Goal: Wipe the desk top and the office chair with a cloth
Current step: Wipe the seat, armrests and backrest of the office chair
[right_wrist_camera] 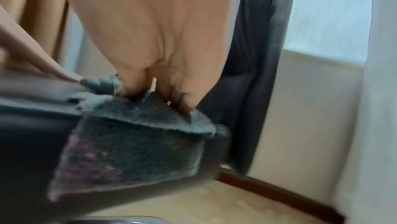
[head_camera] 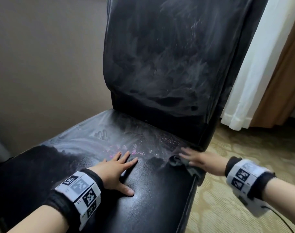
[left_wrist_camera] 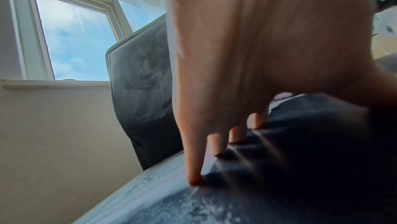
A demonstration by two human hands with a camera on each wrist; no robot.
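Seat wipe | right hand (head_camera: 198, 159) flat, pressing cloth (head_camera: 185, 165) at chair (head_camera: 160, 190) seat's right edge | left hand (head_camera: 117, 170) spread, bracing beside it | dust ahead of fingers (backrest too): overlap strokes, keep even pressure

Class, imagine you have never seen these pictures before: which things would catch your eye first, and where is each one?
The black chair fills the head view, its backrest and the rear of its seat smeared with pale dusty streaks, with pink specks near the seat's middle. The left hand rests flat with spread fingers on the darker, cleaner front of the seat. At the seat's right edge the right hand presses a grey cloth, which hangs partly over the side.
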